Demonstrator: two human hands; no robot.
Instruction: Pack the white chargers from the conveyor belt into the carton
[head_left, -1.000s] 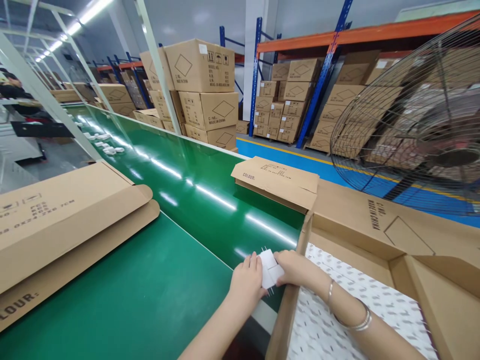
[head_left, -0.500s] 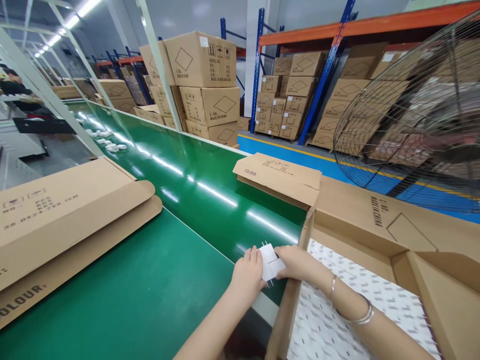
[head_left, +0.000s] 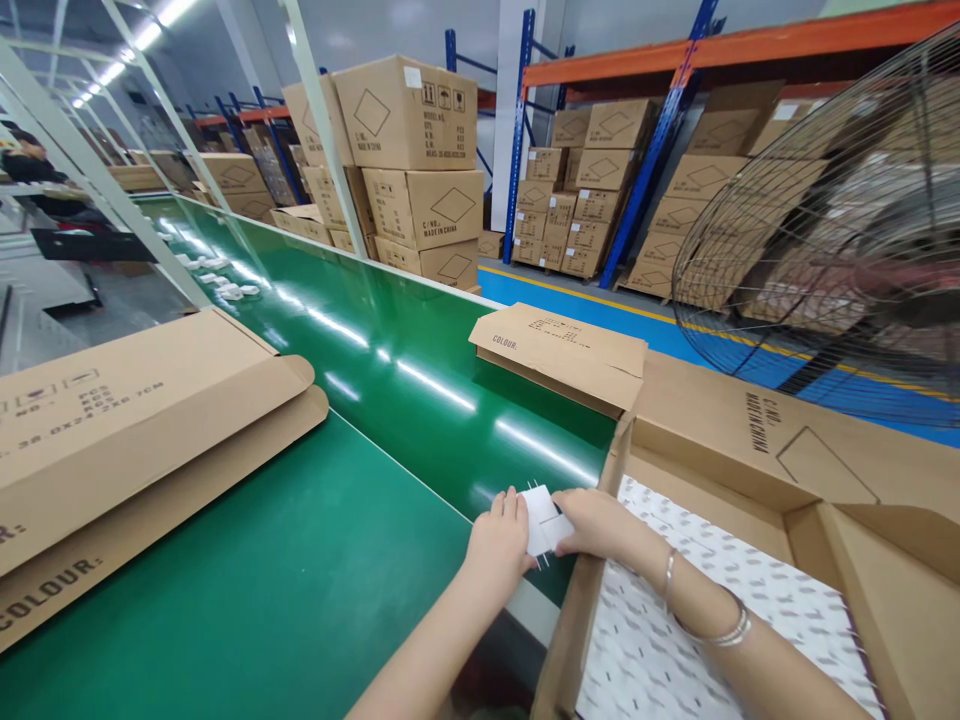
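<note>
Between my hands are two small white plug adapters (head_left: 541,518) pressed side by side, with thin metal prongs sticking out at the top and bottom. My left hand (head_left: 498,535) is wrapped round their left side. On the right, the fingers of my right hand (head_left: 589,520) pinch their edge. Both hands hold them above the green conveyor belt (head_left: 442,440), beside the wall of an open carton (head_left: 574,640). Inside that carton lies a layer of white patterned sheets or packs (head_left: 652,640), which my right forearm partly covers.
Folded cartons (head_left: 150,400) lie on the green side table (head_left: 300,560). Several white pieces (head_left: 225,285) sit farther up the belt. A carton flap (head_left: 562,350) overhangs the belt. A caged fan (head_left: 840,230) stands at right; stacked boxes (head_left: 427,200) are behind. A person (head_left: 34,165) is far left.
The view has shifted very slightly. My hands keep the same grip on the adapters in nearly the same place.
</note>
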